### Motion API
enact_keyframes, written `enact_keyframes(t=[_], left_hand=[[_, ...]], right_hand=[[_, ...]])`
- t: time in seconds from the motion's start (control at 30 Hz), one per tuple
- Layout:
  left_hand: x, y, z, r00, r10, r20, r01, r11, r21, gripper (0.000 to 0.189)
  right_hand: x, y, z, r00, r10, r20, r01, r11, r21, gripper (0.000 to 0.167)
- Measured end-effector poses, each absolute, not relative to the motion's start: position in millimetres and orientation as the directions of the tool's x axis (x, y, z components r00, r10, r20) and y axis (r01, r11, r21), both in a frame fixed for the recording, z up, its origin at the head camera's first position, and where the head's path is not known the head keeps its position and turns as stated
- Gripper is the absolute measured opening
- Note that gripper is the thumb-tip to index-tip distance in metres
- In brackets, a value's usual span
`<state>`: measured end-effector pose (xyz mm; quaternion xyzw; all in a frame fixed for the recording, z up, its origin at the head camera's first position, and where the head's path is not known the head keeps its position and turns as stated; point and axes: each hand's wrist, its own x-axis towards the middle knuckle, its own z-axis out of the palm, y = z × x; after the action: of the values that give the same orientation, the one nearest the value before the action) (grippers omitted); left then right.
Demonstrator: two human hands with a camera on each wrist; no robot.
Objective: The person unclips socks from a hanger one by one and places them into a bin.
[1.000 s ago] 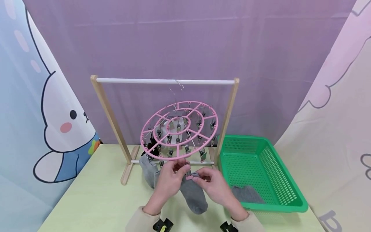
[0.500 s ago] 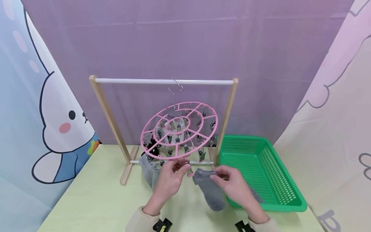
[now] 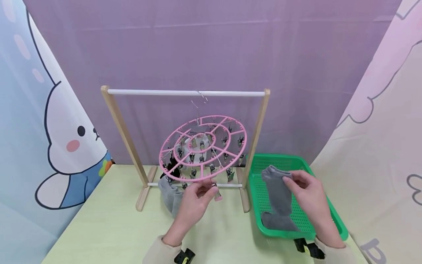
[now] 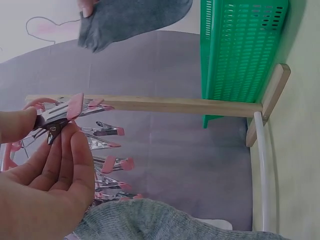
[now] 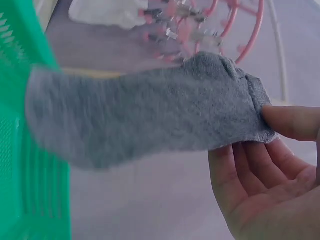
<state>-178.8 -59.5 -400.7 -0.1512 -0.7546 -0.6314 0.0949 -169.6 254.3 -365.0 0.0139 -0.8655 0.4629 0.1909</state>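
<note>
My left hand (image 3: 194, 200) pinches a metal clip (image 4: 55, 117) with pink tips, which hangs from the front of the round pink drying hanger (image 3: 202, 179). Nothing is between that clip's tips. With thumb and fingers, my right hand (image 3: 310, 198) holds a grey sock (image 3: 278, 190) by its cuff over the green basket (image 3: 329, 205). In the right wrist view the sock (image 5: 140, 115) stretches away from the fingertips. Another grey sock (image 3: 278, 222) lies in the basket. One more grey sock (image 3: 169, 194) hangs at the hanger's left, partly behind my left hand.
The hanger hooks on the white rod (image 3: 155, 92) of a wooden stand (image 3: 123, 135). A black item (image 3: 173, 167) and a white item (image 3: 197, 156) also hang from it, among several loose clips. The pale table (image 3: 99, 220) extends in front, with a purple curtain (image 3: 197, 44) behind.
The grey sock has come away from the clip and moved right, over the basket, in my right hand. My left hand stays on the clip.
</note>
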Motion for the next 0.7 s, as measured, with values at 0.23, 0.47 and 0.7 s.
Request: enact_keyframes(t=[0.23,0.47,0.7], left_hand=[[-179.6,-58.0,-402.1,-0.927,0.128,0.353,0.37,0.157,0.916,0.025],[-179.8,-57.4,-399.7,-0.931,0.116,0.345,0.36,0.14,0.923,0.027],[-176.0,-58.8,-398.7,-0.918,0.073,0.391,0.396,0.231,0.888,0.031]], right_hand=[[-182.6,263.9,-401.5,-0.943,0.137,0.303,-0.143,0.654,-0.743,0.022],[-184.7,264.1,-425.5,-0.976,0.052,0.212,-0.114,0.708,-0.697,0.021],[-184.7,256.7,-424.0,-0.986,0.032,0.166,-0.1,0.681,-0.725,0.021]])
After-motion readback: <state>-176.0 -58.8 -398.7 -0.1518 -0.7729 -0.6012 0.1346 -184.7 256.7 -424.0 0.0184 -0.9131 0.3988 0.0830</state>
